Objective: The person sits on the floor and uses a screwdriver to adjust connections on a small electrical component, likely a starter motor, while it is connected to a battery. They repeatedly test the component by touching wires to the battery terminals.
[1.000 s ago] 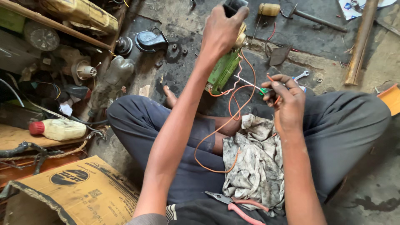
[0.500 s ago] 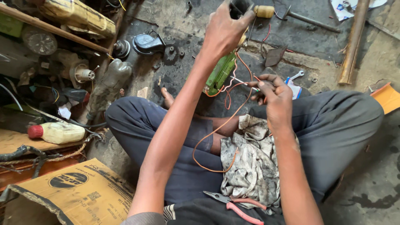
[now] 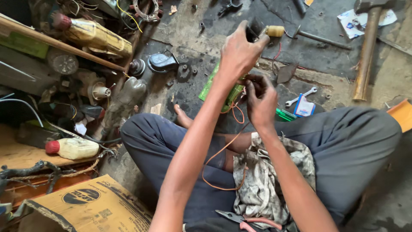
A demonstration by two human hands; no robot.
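- Over the crossed legs, the left hand (image 3: 240, 53) is raised and closed around the top of a green device (image 3: 229, 92), fingers wrapped tight; the green body hangs below the palm, above the dark floor between the knees
- Just beneath it, the right hand (image 3: 261, 103) is curled in against the lower end of that green device, fingertips pinched narrow at the spot where the orange wire (image 3: 223, 150) comes out; what exactly they pinch is hidden
- From there the orange wire loops down across the shin and ends near a stained rag (image 3: 266, 180) lying on the lap
- At the bottom edge, red-handled pliers (image 3: 244, 220) rest on the trousers, just below the rag
- On the floor to the right, a small spanner (image 3: 300, 96) lies beside a green screwdriver (image 3: 285, 115); farther off, a hammer (image 3: 367, 47) with a wooden handle
- Off to the left, a cardboard box (image 3: 86, 206), a pale bottle with a red cap (image 3: 73, 148), and a heap of grimy parts
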